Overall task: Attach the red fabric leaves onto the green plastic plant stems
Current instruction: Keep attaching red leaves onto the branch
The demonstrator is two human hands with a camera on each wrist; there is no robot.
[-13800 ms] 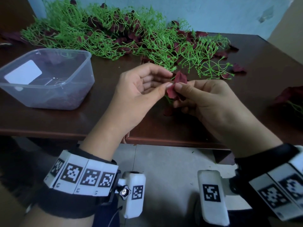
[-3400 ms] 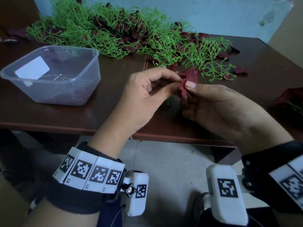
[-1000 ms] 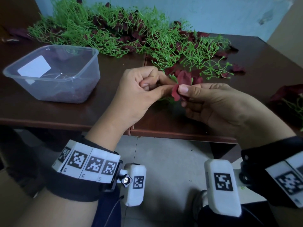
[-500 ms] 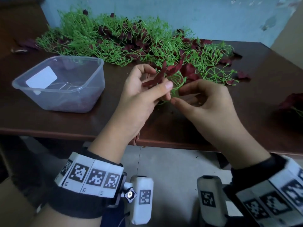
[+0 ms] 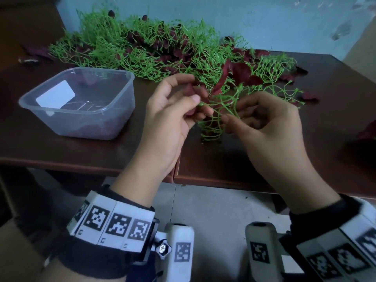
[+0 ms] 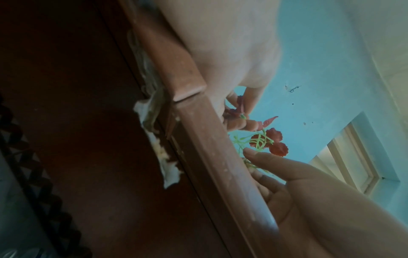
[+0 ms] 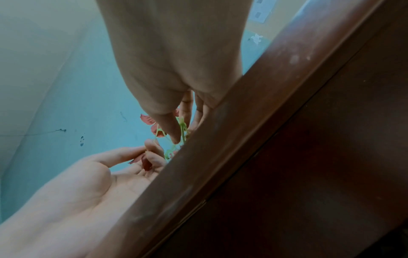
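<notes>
Both hands were up over the near part of the dark wooden surface [image 5: 61,147], meeting at a green plastic stem sprig [image 5: 220,110] held just above it. The left hand [image 5: 173,119] had its thumb and fingers curled in, pinching a dark red fabric leaf [image 5: 190,92] along with one tip of the sprig; from the right wrist view that leaf [image 7: 145,163] sat tucked between thumb and fingertips. The right hand [image 5: 266,127] was curled too, thumb and forefinger nipping a thin green branch from the other side, so the sprig hung between the two hands, touching both. Red leaves already on the sprig [image 5: 240,72] stood up beyond the fingers, and the left wrist view caught them [image 6: 273,139] just past the fingertips against the blue wall [image 6: 320,69]. Behind the hands, along the back of the surface, lay the big tangled pile of green stems [image 5: 142,49] with dark red leaves mixed through it, well apart from the left hand but nearly reaching the raised sprig on the right. To the left sat a clear plastic tub [image 5: 122,110] with dark red leaves in its bottom and a white label on its wall. A few loose red leaves [image 5: 307,96] lay scattered to the right of the pile, and more red showed at the far right edge [image 5: 366,133].
</notes>
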